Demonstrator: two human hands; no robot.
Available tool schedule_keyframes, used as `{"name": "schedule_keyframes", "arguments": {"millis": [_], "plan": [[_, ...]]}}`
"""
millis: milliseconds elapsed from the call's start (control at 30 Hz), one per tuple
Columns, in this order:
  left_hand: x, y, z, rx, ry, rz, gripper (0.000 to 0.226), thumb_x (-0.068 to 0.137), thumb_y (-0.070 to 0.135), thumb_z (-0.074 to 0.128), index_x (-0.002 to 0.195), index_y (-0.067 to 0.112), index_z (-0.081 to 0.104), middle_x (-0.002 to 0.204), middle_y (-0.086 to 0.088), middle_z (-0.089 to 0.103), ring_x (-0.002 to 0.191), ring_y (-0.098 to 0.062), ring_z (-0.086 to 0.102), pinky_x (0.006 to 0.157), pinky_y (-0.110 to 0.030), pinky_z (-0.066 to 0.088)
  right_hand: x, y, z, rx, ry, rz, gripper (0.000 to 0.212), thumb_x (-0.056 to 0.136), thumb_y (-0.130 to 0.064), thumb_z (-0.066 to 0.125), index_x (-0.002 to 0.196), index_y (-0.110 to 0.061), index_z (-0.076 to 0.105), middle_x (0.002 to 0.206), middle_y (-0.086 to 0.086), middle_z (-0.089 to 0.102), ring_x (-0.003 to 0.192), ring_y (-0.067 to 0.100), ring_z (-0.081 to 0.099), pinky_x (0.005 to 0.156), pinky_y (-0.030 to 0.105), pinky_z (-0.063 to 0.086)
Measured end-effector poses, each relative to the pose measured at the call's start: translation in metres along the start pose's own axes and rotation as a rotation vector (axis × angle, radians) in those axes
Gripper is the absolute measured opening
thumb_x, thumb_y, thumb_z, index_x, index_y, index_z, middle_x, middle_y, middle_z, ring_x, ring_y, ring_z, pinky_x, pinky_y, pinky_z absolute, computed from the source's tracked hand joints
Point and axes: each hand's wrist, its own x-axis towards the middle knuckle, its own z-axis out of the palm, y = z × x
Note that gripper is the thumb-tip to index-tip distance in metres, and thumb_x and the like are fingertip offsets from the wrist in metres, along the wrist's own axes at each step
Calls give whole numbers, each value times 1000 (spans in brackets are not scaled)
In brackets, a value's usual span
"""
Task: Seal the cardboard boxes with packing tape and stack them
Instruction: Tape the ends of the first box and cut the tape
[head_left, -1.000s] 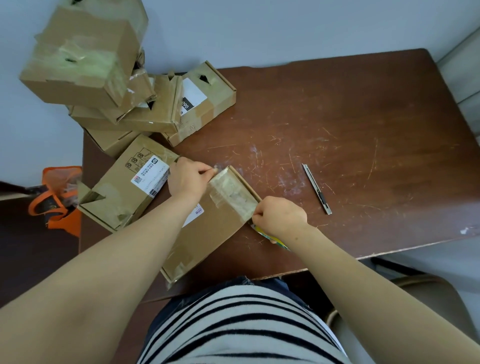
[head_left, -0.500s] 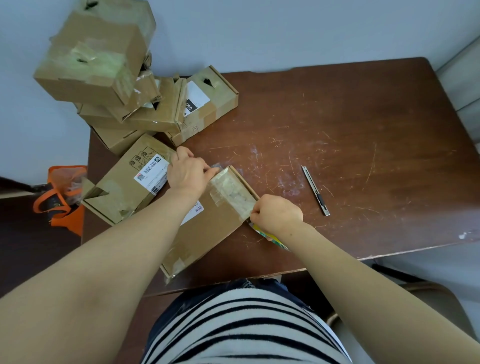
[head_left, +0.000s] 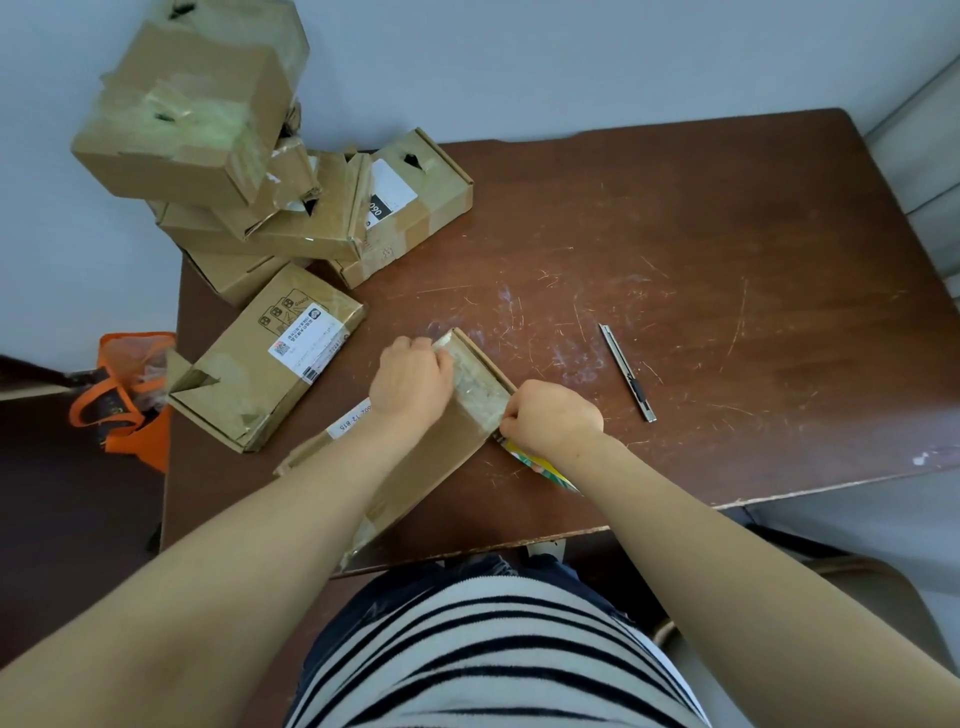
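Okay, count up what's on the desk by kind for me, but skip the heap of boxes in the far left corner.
Cardboard boxes apart from the heap: 2, the labelled box and the taped box
Utility knife: 1
Green-and-yellow tool under the right wrist: 1
Total: 4

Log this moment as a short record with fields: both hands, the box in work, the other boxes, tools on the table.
box in work: flat brown cardboard box at the near edge of the scratched brown wooden table, clear tape across its far end
left hand: lies on that taped end; grip unclear
right hand: curled at the end's near corner, seemingly gripping a yellow-and-green tool
other boxes: stack of taped cardboard boxes far left; white-labelled cardboard box in front of it
loose tool: silver utility knife, right of the hands
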Motion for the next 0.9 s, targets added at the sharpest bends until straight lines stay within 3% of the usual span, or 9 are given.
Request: {"name": "schedule_keyframes", "arguments": {"millis": [133, 300, 500, 600, 633, 700, 767, 833, 900], "plan": [[4, 16, -11, 30, 49, 56, 43, 102, 37, 31, 119, 6, 56, 116, -16, 57, 107, -31, 51, 81, -38, 39, -4, 5, 1, -5, -21, 10, 26, 86, -8, 49, 62, -14, 44, 49, 0, 43, 42, 17, 41, 45, 22, 31], [1, 34, -17, 209, 38, 170, 56, 98, 57, 20, 116, 11, 47, 88, -7, 69, 70, -25, 51, 79, -36, 34, -5, 6, 3, -7, -34, 8, 29, 90, -11, 51, 61, -14, 47, 52, 0, 46, 45, 18, 44, 47, 24, 35], [5, 28, -15, 347, -53, 166, 63, 98, 55, 14, 107, 7, 53, 96, -14, 67, 75, -29, 53, 73, -37, 35, -4, 9, 4, 3, -23, -25, 16, 88, -10, 50, 79, -14, 62, 59, 0, 56, 48, 17, 50, 49, 23, 38], [10, 21, -10, 335, -106, 89, 72, 97, 56, 6, 117, 5, 55, 112, -17, 64, 101, -31, 58, 82, -38, 36, -3, 10, 3, -2, -31, -22, 16, 83, -5, 49, 73, -16, 56, 55, -2, 50, 45, 17, 43, 47, 22, 34], [11, 20, -11, 346, -110, 71, 76, 97, 57, 4, 131, 6, 49, 129, -19, 55, 120, -31, 49, 94, -41, 34, -2, 10, 3, -3, -28, -20, 17, 81, -4, 48, 70, -16, 51, 54, -1, 47, 46, 18, 41, 47, 23, 34], [9, 18, -9, 356, -37, 129, 74, 97, 57, 4, 152, 9, 15, 159, -14, 13, 147, -27, 11, 117, -41, 9, 0, 7, 2, 0, -20, -21, 17, 81, -3, 50, 69, -16, 48, 56, 0, 47, 49, 19, 41, 52, 26, 38], [-7, 12, 2, 368, 71, 321, 70, 99, 53, 4, 152, 7, 0, 159, -9, -9, 148, -24, -6, 119, -38, -6, 2, 6, 1, 0, -16, -19, 12, 82, -5, 53, 75, -14, 55, 62, 1, 53, 56, 21, 48, 58, 28, 42], [-29, 0, 21, 391, 44, 447, 72, 99, 54, -1, 150, 4, 9, 159, -13, 3, 148, -24, 3, 119, -36, -4, 3, 5, 0, -8, -38, -22, 9, 83, -7, 55, 84, -14, 62, 69, 2, 59, 64, 22, 55, 62, 29, 45], [-39, -12, 34, 367, -73, 449, 85, 89, 63, -17, 149, 7, 2, 159, -9, -2, 146, -19, -6, 117, -31, -14, 4, 4, -1, -11, -44, -29, 5, 86, -12, 55, 85, -15, 59, 71, 3, 60, 67, 23, 57, 60, 29, 45]]}}
